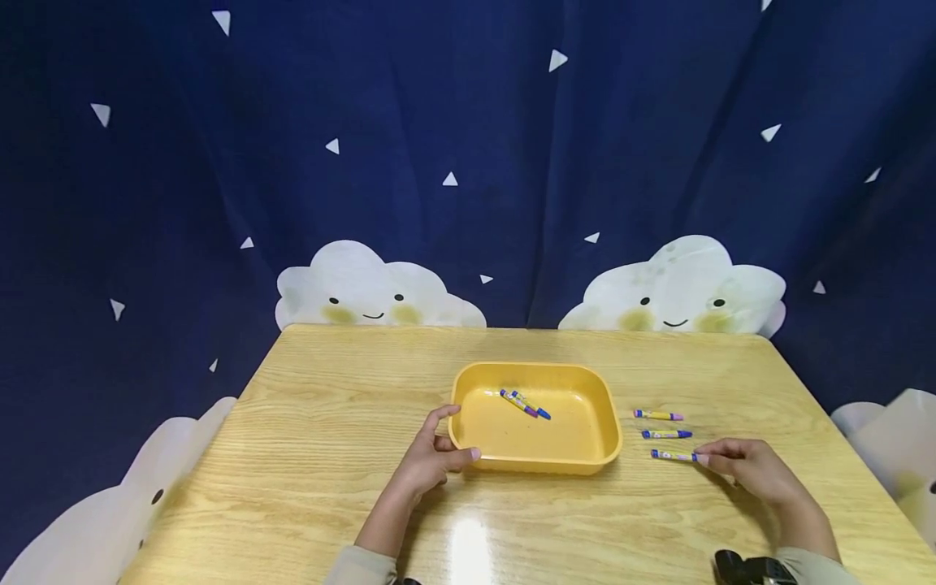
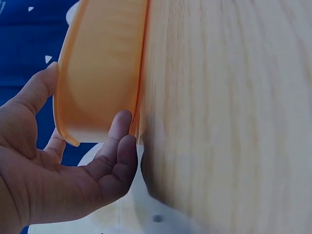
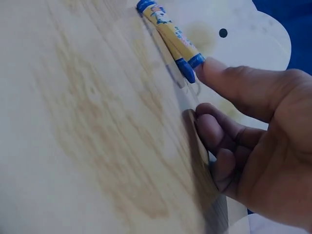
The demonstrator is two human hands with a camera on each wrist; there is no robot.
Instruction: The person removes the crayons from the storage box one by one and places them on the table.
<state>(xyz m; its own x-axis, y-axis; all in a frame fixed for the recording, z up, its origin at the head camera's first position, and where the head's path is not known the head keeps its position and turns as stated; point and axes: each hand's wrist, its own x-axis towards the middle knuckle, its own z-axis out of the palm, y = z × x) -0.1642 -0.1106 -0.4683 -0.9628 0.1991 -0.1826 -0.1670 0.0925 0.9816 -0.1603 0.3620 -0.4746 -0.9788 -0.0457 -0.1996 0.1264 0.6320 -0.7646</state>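
R hand [image 1: 755, 471] pinches crayon [image 1: 674, 456], gap to tray's R edge [image 1: 617, 435].

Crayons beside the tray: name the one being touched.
The lowest crayon in the head view, its end at the right hand; the other two lie untouched.

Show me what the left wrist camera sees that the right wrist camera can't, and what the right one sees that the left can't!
Only the left wrist view shows the left hand, holding the edge of the orange-yellow tray, and little white triangles.

Only the right wrist view shows the right hand, with its thumb at one end of a crayon, and another crayon beside it.

Both show the wooden table, some blue curtain and part of a white cloud.
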